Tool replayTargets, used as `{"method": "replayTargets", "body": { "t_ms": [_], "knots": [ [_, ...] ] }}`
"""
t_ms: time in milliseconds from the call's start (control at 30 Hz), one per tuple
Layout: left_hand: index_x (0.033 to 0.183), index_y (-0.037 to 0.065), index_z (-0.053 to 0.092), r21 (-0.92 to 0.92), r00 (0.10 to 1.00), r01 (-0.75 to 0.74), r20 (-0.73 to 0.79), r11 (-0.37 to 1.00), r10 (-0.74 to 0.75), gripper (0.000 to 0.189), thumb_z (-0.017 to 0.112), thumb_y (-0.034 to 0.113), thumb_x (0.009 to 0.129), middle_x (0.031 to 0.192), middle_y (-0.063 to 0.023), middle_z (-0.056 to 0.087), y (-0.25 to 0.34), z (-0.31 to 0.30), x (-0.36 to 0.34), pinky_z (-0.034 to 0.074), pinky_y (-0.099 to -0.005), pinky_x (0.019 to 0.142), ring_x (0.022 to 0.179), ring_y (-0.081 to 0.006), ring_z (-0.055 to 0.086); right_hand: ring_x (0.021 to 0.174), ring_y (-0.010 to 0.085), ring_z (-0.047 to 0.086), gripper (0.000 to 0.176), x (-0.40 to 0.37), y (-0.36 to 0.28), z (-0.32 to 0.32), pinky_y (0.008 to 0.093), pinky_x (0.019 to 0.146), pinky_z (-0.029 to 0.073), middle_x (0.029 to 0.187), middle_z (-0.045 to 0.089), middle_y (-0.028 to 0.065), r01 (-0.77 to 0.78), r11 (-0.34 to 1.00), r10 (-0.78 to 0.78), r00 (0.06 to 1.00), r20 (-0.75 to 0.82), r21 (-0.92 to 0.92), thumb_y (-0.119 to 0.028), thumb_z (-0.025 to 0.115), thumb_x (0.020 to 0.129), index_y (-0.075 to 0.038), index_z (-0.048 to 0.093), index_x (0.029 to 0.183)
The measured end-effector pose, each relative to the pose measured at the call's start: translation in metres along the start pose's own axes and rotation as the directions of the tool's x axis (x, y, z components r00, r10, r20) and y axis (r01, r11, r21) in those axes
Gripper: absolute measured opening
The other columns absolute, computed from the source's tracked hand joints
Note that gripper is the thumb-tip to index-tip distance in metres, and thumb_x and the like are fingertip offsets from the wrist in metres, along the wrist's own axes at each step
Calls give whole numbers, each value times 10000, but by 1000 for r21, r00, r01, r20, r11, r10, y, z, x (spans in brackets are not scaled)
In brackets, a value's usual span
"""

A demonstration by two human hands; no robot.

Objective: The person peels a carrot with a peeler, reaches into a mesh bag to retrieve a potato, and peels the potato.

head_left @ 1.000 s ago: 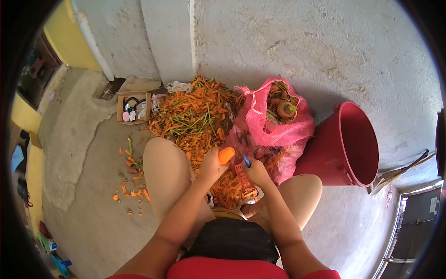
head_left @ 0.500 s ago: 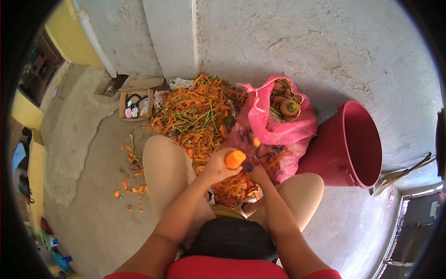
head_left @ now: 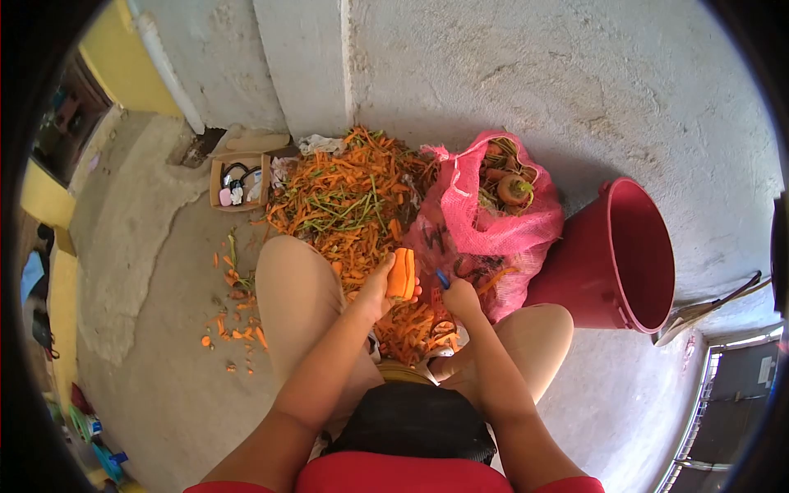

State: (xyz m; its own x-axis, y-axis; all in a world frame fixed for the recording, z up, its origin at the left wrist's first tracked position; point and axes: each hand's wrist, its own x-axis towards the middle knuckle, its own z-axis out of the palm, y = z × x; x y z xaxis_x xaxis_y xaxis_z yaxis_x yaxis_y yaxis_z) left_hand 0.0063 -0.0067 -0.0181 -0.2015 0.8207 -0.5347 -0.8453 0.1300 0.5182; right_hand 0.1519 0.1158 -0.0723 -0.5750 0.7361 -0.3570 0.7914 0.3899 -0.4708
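A peeled orange carrot (head_left: 401, 274) is in my left hand (head_left: 376, 292), whose fingers wrap round it; a groove or edge runs along its side. My right hand (head_left: 463, 299) is closed on a small blue tool (head_left: 443, 279), a peeler or knife whose working end I cannot make out. The tool is a little apart from the carrot. Below both hands, carrot peelings (head_left: 407, 335) lie between my feet. Just beyond, a large heap of peelings and green stalks (head_left: 345, 201) spreads against the wall.
A pink mesh sack (head_left: 493, 234) with unpeeled carrots (head_left: 514, 190) stands ahead, right of the heap. Beside it a dark red bucket (head_left: 575, 263) leans toward the right. A small cardboard box (head_left: 239, 182) holds odds and ends at the left. Loose scraps (head_left: 238, 334) dot the floor.
My left hand has turned the carrot more upright and shifted slightly left. The blue tool has moved away from it, and the orange piece in the air by the sack no longer shows there.
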Motion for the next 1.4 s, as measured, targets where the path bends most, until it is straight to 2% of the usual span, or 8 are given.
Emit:
{"method": "replayTargets", "body": {
  "t_ms": [167, 267, 367, 433, 867, 967, 1167, 1400],
  "knots": [
    [964, 60, 463, -76, 992, 36, -120, 996, -45, 342, 335, 361, 866, 793, -109, 540, 7, 6, 1, 488, -368, 610, 700, -218, 560, 712, 369, 551, 181, -39, -39, -37, 443, 635, 428, 715, 564, 215, 174, 982, -171, 984, 47, -70, -164, 482, 717, -15, 528, 808],
    [933, 43, 468, -142, 970, 90, -212, 986, -119, 316, 326, 315, 860, 853, -138, 529, 4, -5, 10, 488, -362, 626, 739, -230, 553, 676, 359, 553, 163, -58, -53, -50, 442, 604, 429, 682, 563, 198, 253, 958, -246, 967, 61, -139, -177, 493, 725, -38, 513, 806],
    [900, 44, 478, -261, 986, 58, -137, 964, -97, 308, 311, 299, 858, 827, -130, 536, 5, 0, 6, 486, -351, 625, 708, -213, 547, 645, 349, 556, 168, -70, -49, -53, 437, 578, 431, 659, 562, 184, 300, 939, -299, 954, 32, -170, -204, 511, 728, -49, 513, 792],
    [888, 45, 484, -234, 992, 94, -62, 968, -111, 313, 317, 309, 860, 806, -118, 541, 5, 3, 2, 485, -344, 615, 699, -209, 547, 622, 346, 557, 182, -77, -46, -53, 436, 560, 433, 641, 559, 178, 322, 931, -323, 946, 20, -170, -219, 521, 728, -47, 508, 786],
    [898, 58, 490, -335, 985, 113, -83, 936, -149, 316, 334, 331, 873, 757, -81, 536, -5, 7, 4, 494, -324, 600, 681, -197, 553, 611, 344, 549, 159, -76, -42, -41, 431, 548, 429, 620, 549, 171, 298, 937, -314, 947, -64, -181, -194, 553, 699, -66, 523, 787],
    [918, 63, 468, -272, 986, 120, -82, 955, -147, 372, 254, 367, 890, 787, -72, 532, -5, 5, 5, 486, -321, 615, 703, -196, 547, 613, 340, 552, 151, -75, -41, -41, 429, 551, 433, 627, 552, 170, 292, 936, -309, 949, -65, -194, -190, 548, 701, -65, 521, 782],
    [934, 84, 457, -185, 978, 116, -151, 976, -145, 351, 240, 357, 895, 787, -61, 529, -5, 11, 2, 476, -342, 618, 706, -192, 544, 627, 339, 563, 161, -76, -44, -45, 430, 567, 444, 650, 559, 178, 230, 944, -244, 969, -31, -237, -184, 548, 691, -47, 511, 766],
    [939, 72, 452, -127, 978, -49, -210, 991, 22, 370, 232, 366, 895, 799, -59, 526, -18, 4, 12, 463, -338, 623, 708, -163, 534, 668, 335, 584, 175, -79, -52, -42, 406, 601, 468, 699, 581, 192, 94, 959, -96, 995, 7, -268, -151, 525, 689, -3, 506, 780]
  ]
}}
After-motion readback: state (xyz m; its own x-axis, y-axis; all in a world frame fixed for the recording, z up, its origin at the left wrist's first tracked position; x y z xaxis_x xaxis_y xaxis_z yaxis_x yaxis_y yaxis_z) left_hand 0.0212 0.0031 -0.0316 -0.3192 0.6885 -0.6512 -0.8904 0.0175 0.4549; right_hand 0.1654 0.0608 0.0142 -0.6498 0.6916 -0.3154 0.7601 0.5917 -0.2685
